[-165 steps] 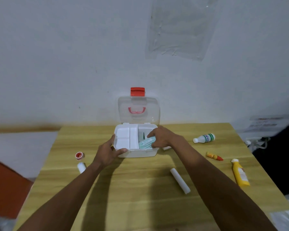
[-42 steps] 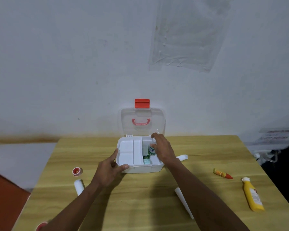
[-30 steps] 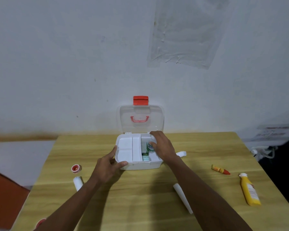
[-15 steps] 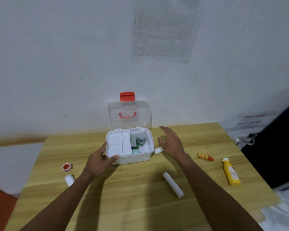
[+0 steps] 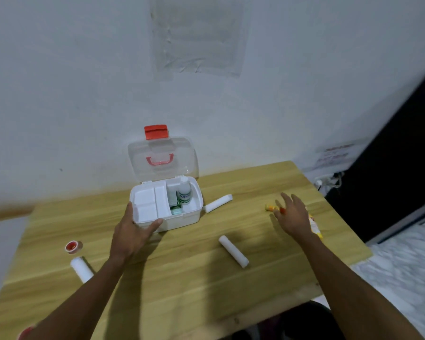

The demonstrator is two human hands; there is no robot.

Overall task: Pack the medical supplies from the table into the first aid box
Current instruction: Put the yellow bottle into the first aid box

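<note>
A person's left hand [image 5: 130, 231] is gripping the front-left corner of the open box [image 5: 182, 218] on the counter [image 5: 182, 278], a bottle [image 5: 184, 192] standing upright inside, while the right hand [image 5: 292, 217], fingers spread and holding nothing, is hovering over a tube [image 5: 270, 207], a roll [image 5: 233, 251] lying between the hands.

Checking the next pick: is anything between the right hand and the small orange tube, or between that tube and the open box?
Nothing visible lies between the right hand and the orange tube. Between tube and first aid box, a white roll lies flat beside the box's right wall; lifting over it should clear.
</note>
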